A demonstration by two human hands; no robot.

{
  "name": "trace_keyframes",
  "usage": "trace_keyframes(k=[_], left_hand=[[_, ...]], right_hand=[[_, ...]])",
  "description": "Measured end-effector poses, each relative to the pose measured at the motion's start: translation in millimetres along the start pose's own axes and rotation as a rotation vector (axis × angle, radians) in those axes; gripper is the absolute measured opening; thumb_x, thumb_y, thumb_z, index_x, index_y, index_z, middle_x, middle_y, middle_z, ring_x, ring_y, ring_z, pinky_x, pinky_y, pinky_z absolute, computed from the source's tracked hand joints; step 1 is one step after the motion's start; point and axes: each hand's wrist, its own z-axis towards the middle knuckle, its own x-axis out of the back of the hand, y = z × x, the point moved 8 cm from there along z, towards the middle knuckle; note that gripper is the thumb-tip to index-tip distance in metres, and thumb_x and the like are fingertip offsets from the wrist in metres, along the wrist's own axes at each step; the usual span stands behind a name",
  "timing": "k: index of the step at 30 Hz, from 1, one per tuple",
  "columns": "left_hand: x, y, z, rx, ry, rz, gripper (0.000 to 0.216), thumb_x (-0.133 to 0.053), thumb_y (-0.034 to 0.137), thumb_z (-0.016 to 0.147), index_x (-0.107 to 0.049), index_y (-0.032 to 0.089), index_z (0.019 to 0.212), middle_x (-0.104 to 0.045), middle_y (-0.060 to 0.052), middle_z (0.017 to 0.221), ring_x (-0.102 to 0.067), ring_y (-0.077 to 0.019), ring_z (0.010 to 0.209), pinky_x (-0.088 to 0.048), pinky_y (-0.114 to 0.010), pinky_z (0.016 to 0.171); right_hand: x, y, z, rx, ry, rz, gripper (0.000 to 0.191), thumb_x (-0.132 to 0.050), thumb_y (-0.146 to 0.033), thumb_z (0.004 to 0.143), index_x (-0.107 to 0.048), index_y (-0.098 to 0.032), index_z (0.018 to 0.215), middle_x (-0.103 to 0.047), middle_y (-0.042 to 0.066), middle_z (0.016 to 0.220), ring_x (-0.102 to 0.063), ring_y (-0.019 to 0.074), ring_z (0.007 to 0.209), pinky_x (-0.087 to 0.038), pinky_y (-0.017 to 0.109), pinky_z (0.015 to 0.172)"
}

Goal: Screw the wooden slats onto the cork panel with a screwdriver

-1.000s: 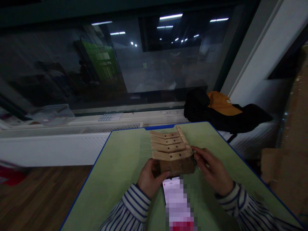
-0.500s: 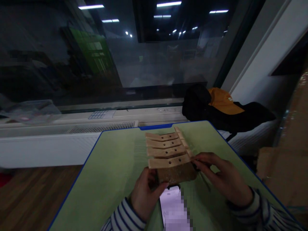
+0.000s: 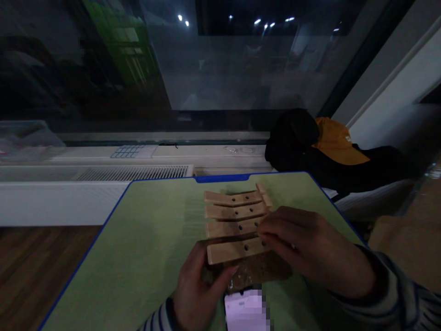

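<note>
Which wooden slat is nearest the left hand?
The frontmost wooden slat, nearest the phone: its end is beside the left hand; the other three slats lie farther back.

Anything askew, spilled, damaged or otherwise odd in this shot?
One oddity: coarse square blocks cover part of the phone, mostly along its right side, which looks like masking rather than damage. The four slats line up side by side; I see no spill or breakage.

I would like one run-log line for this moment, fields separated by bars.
left hand: gripping left end of brown piece | right hand: at right ends of wooden slats | phone: on table
</note>
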Motion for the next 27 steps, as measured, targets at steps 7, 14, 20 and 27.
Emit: trace_keyframes(k=[7,14,20,27], left_hand=[[2,7,4,-0.092,0.011,-0.029,0.033,-0.069,0.028,0.074,-0.057,0.029,0.105,-0.064,0.000,0.094,-0.065,-0.0144,0.081,-0.056,-0.023,0.068],[4,13,3,-0.017,-0.039,-0.055,0.030,-0.068,0.028,0.074,-0.065,0.025,0.104,-0.067,-0.004,0.099,-0.066,-0.0204,0.086,-0.059,-0.029,0.071],[4,17,4,-0.001,-0.035,-0.081,0.028,-0.067,0.032,0.075,-0.067,0.031,0.102,-0.068,-0.002,0.101,-0.066,-0.0203,0.088,-0.059,-0.029,0.073],[1,16,3,-0.049,-0.055,-0.092,0.026,-0.066,0.030,0.076,-0.067,0.032,0.102,-0.068,-0.001,0.099,-0.065,-0.0181,0.088,-0.058,-0.028,0.073]], right_hand=[[-16,-12,-2,0.017,-0.198,-0.125,0.012,-0.050,-0.025,0.089,-0.057,-0.020,0.080,-0.065,-0.003,0.077,-0.060,0.0155,0.074,-0.043,0.033,0.074],[-18,-18,0,0.044,-0.105,-0.134,0.045,-0.018,-0.029,0.099,-0.063,-0.024,0.091,-0.070,-0.006,0.082,-0.060,0.0096,0.068,-0.040,0.030,0.073],[-27,-18,-1,0.050,-0.160,-0.134,0.050,-0.015,-0.030,0.099,-0.064,-0.026,0.089,-0.071,-0.006,0.081,-0.063,0.0100,0.074,-0.039,0.030,0.081],[-28,-20,5,0.066,-0.170,-0.156,0.052,-0.013,-0.034,0.098,-0.063,-0.026,0.088,-0.070,-0.005,0.082,-0.062,0.0121,0.077,-0.041,0.032,0.085]])
